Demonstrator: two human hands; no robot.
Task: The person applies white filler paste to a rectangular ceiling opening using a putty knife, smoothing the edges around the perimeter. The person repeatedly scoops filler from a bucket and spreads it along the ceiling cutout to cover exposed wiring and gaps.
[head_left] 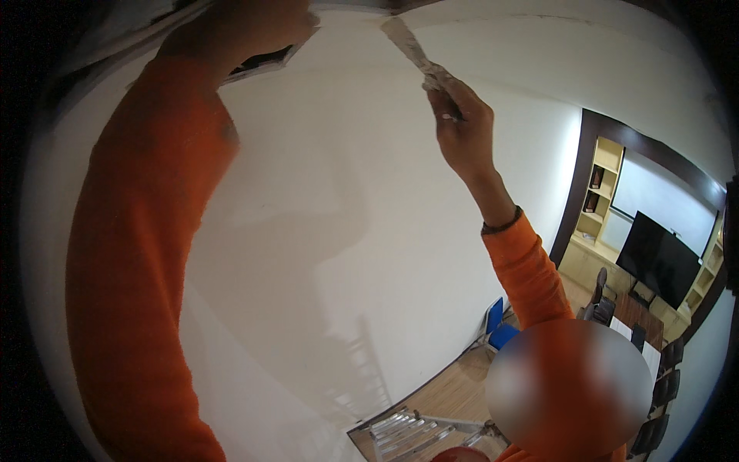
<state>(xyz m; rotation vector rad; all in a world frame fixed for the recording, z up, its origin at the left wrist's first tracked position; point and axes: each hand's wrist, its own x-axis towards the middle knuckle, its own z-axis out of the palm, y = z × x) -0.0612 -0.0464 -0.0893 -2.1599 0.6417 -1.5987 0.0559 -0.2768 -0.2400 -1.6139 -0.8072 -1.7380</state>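
Work seemed under way, though how much was finished or left could not be told: a flat, flared scraper crusted with pale residue (406, 45) was raised before the smooth, matte white wall (308, 162), clamped in the right hand (468, 131). The left hand (281, 27) was beside a dark, pale-rimmed, angular object (265, 63); whether its hidden fingers gripped anything was unclear.

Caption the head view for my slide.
The right hand grips a putty knife overhead, the left hand also raised, beside a white wall with a blue chair at its foot.
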